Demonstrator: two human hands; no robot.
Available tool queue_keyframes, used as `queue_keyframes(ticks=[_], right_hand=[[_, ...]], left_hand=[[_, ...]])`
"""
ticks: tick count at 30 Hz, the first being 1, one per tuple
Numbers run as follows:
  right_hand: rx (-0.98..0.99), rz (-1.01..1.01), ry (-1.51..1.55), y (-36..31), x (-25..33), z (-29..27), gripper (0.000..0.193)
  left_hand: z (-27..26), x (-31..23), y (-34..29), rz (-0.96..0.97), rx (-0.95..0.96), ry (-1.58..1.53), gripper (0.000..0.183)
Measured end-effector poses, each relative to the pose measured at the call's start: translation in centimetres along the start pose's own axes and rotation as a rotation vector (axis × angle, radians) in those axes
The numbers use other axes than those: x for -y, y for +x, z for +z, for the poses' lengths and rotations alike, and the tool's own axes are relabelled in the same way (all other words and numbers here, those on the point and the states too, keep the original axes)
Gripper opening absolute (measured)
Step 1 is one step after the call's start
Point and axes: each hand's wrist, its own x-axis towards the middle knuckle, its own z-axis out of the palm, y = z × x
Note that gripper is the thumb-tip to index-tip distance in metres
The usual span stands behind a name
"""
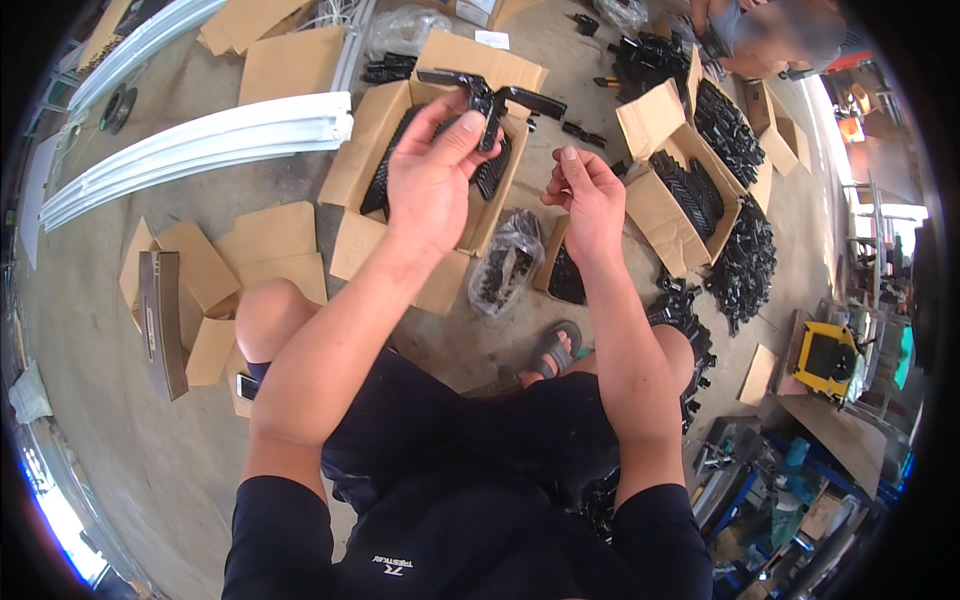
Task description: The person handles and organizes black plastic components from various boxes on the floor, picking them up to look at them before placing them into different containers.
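Observation:
My left hand [428, 195] grips a black three-armed bracket [485, 100] above an open cardboard box [345, 165]. Two of the bracket's arms spread out sideways and a shorter one points down by my thumb. Inside that box lie rows of black parts [380, 175]. Off to the right, apart from the bracket, my right hand [595, 210] is closed, thumb against the fingers. Whatever it may pinch is too small to make out. Below it stand a small carton of black pieces [567, 278] and a clear plastic bag [505, 265] with dark bits inside.
Another open box [655, 225] of black parts stands at right, beside heaps of loose black brackets [742, 265]. A person [770, 35] sits at the upper right. White metal profiles [210, 150] and opened cartons [205, 265] lie at left. A yellow-and-black machine [825, 360] is at far right.

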Motion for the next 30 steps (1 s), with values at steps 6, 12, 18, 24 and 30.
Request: queue_keyframes(ticks=[6,12,18,24,30], right_hand=[[0.193,0.176,-0.769,0.7,-8.7,-6.0,0.028],[0.2,0.102,-1.225,1.2,-13.0,-8.4,0.029],[0.204,-0.133,-1.1,4.2,-11.5,-1.7,0.03],[0.08,-0.102,-1.276,13.7,-10.4,-5.9,0.031],[-0.233,0.236,-1.538,17.9,-13.9,-16.4,0.024]], left_hand=[[-0.3,-2.6,-0.4,-0.082,0.15,-0.108,0.038],[-0.4,-5.5,0.3,-0.057,0.255,-0.127,0.035],[-2.1,-8.0,1.4,-0.017,0.149,-0.05,0.043],[-2.2,-9.2,1.5,-0.019,-0.035,0.014,0.041],[-2.3,-8.8,0.4,-0.086,-0.082,0.128,0.04]])
